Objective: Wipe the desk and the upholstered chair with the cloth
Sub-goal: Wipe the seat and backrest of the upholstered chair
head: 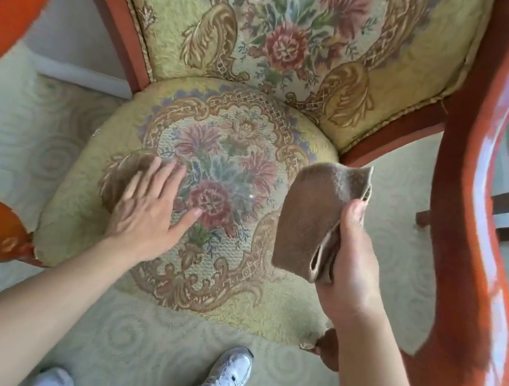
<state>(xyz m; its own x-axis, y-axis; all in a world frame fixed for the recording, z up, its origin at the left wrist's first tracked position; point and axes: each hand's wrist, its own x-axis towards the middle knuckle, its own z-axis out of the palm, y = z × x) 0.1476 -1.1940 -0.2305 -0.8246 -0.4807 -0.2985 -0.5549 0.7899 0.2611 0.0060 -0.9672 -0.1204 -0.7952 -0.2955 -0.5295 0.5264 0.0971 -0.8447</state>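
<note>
Seen from above: right hand (351, 257) pinching a folded brown cloth (314, 220), held up over the chair seat (202, 286). Left hand (151, 205) flat, fingers straight, resting on the seat leftward of the cloth. Bare seat fabric directly below and left of the cloth; right hand nearer.

— What is seen on the floral upholstered chair seat (237, 164)?
— The left hand (147, 208) is laid flat on it, fingers (164, 177) spread.
— And the folded brown cloth (314, 217)?
— It is gripped in the right hand (350, 264), held above the seat's right side.
</note>
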